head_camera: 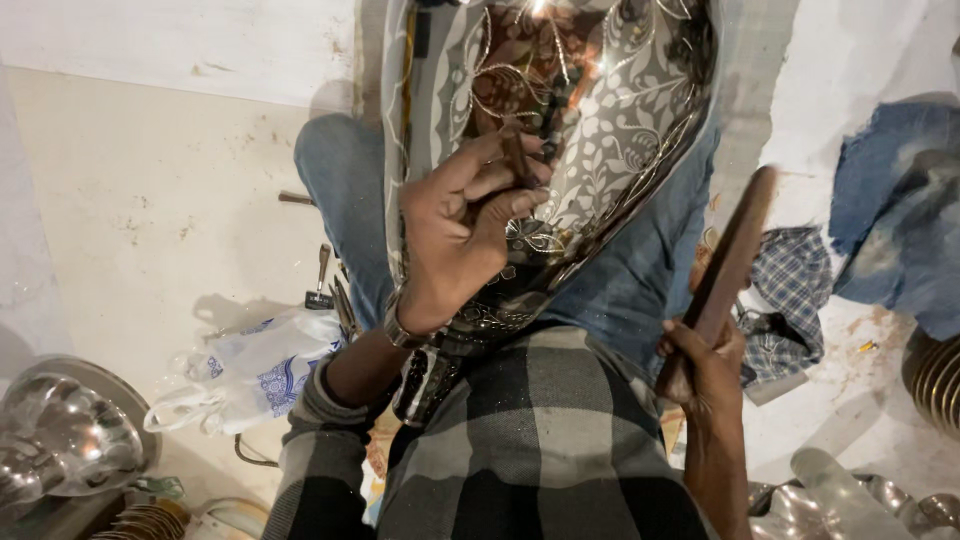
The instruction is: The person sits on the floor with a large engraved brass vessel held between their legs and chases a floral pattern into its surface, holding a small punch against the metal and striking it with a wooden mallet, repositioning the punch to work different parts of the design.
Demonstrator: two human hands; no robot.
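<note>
A large shiny metal vessel [620, 110] with engraved leaf and flower patterns rests on my lap, its mirror surface facing me. My left hand [455, 235] is shut on a small dark chisel [517, 152], whose tip presses against the engraved surface. My right hand [705, 365] grips the lower end of a brown wooden stick [730, 255], raised to the right of the vessel and apart from it. I wear a grey checked shirt and blue jeans, with a wristband on my left wrist.
Small metal tools [322, 280] and a white plastic bag [255, 365] lie on the pale floor at left. Shiny steel bowls [70, 435] sit at lower left. Checked cloth [795, 290] and blue cloth [895, 210] lie at right, beside stacked brass rims [935, 380].
</note>
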